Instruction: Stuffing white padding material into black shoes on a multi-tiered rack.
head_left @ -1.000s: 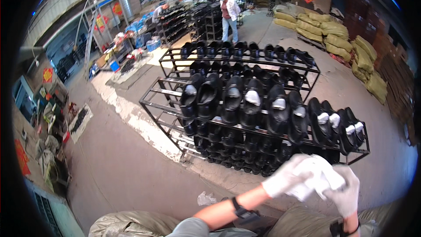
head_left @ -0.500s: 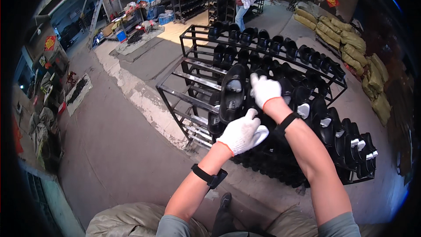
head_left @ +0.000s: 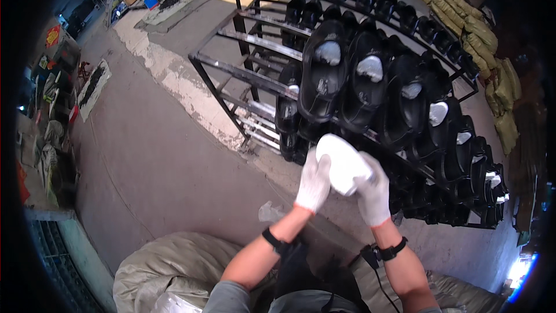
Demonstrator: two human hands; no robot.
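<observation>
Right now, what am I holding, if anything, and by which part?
A white piece, held two-handed: your left fingers on its lower left edge, your right fingers on its lower right.

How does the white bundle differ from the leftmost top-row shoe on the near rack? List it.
Colour: the bundle is white, the shoe black.
Place: left hand and right hand hold the bundle; the rack bears the shoe.
Form: the shoe has an opening; the bundle shows none.
</observation>
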